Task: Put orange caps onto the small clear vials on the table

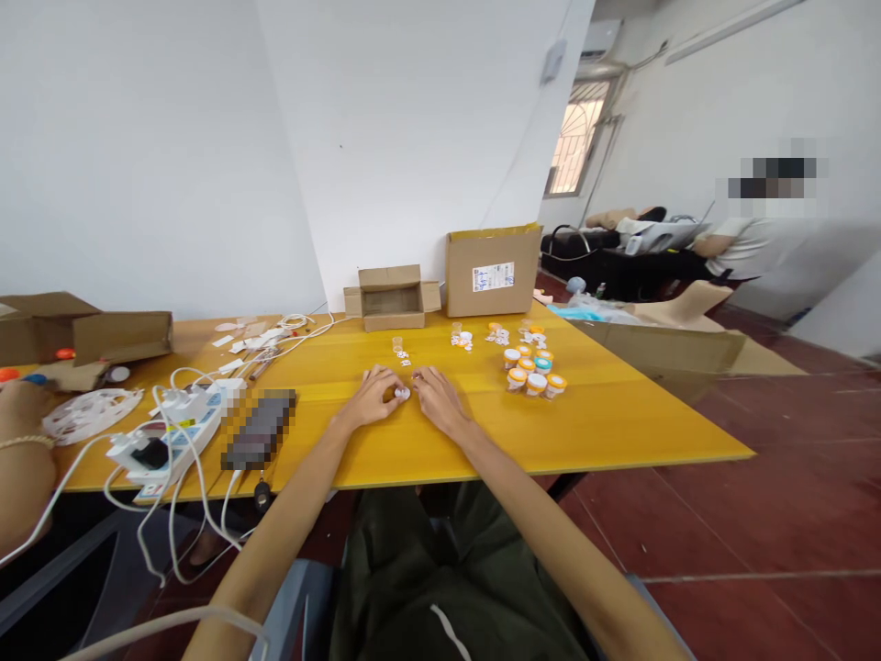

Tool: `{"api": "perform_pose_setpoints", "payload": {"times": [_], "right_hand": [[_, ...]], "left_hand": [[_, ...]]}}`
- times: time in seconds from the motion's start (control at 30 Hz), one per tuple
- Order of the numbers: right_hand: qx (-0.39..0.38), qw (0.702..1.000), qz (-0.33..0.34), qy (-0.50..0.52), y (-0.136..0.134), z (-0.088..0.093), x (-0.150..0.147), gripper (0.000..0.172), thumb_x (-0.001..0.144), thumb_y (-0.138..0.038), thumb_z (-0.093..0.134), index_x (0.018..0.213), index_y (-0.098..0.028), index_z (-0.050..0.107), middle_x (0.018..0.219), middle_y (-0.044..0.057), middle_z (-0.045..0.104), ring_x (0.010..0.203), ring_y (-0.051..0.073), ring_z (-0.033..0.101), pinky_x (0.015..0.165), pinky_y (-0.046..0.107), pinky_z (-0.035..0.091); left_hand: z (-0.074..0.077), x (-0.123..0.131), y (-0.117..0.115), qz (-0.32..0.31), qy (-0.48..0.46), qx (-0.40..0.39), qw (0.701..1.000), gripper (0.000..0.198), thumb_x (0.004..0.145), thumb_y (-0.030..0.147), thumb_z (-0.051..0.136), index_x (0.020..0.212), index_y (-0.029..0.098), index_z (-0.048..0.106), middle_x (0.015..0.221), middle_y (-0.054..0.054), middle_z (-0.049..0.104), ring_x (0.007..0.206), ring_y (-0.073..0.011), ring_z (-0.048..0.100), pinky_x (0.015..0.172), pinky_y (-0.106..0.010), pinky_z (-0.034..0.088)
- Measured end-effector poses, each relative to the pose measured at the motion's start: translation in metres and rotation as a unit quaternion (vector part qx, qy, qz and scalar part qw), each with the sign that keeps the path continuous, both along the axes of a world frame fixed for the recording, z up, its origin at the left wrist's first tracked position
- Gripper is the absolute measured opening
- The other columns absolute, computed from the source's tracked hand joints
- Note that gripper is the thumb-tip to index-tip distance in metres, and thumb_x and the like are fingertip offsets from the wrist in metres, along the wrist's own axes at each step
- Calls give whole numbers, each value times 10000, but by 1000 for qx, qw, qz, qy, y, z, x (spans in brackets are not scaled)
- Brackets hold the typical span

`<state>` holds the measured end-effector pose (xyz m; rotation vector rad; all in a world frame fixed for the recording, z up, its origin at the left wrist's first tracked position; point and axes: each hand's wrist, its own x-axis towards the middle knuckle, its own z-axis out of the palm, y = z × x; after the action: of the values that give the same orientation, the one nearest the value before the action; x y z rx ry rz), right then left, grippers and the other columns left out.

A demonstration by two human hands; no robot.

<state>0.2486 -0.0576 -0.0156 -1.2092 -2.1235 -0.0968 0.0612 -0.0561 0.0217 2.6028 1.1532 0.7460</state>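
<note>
My left hand (375, 397) rests on the yellow table with its thumb and fingers closed on a small round white lid (403, 393). Just to the right of it, my right hand (439, 398) has its fingertips pinched together; what they hold is too small to make out. Beyond both hands stands a small clear cup (397, 344), with a few little white pieces with reddish marks (404, 356) lying in front of it. Off to the right is a cluster of small jars (533, 372) with orange, white and teal lids.
Further back are more cups and loose white pieces (496, 336), an open small carton (392, 308) and a large cardboard box (492, 275). On the left lie a power strip (196, 431) with tangled white cables, a dark phone (260, 430) and a co-worker's arm (24, 459).
</note>
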Motion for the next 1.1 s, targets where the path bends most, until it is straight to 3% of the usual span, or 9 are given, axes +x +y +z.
{"api": "perform_pose_setpoints", "payload": {"times": [0.13, 0.4, 0.77, 1.1], "right_hand": [[4, 1000, 5, 2, -6, 4, 0, 257, 833, -58, 520, 850, -242, 699, 1066, 72, 658, 1011, 207, 581, 877, 341, 497], [-25, 995, 12, 100, -6, 10, 0, 223, 793, -48, 542, 807, -220, 684, 980, 67, 665, 965, 203, 594, 870, 325, 497], [-37, 984, 92, 151, -4, 7, -3, 115, 832, -143, 610, 764, -228, 647, 1024, 51, 624, 984, 193, 584, 883, 342, 480], [-38, 973, 94, 207, -4, 10, -2, 92, 857, -188, 591, 816, -245, 650, 1022, 48, 626, 1023, 198, 596, 925, 353, 476]], "left_hand": [[0, 0, 0, 3, 6, -2, 1000, 99, 884, 311, 572, 929, 251, 636, 953, -28, 661, 1009, -242, 502, 955, -427, 354], [1, 1, -2, -1, 0, 4, 1000, 100, 890, 312, 569, 932, 247, 631, 936, -28, 648, 993, -237, 517, 934, -413, 376], [1, 1, -2, -15, -9, 36, 999, 58, 869, 276, 602, 912, 238, 611, 934, -27, 654, 971, -227, 539, 900, -388, 400], [4, 3, -1, -5, -36, 75, 997, 83, 881, 295, 599, 937, 238, 621, 933, -36, 670, 956, -225, 563, 889, -389, 420]]}}
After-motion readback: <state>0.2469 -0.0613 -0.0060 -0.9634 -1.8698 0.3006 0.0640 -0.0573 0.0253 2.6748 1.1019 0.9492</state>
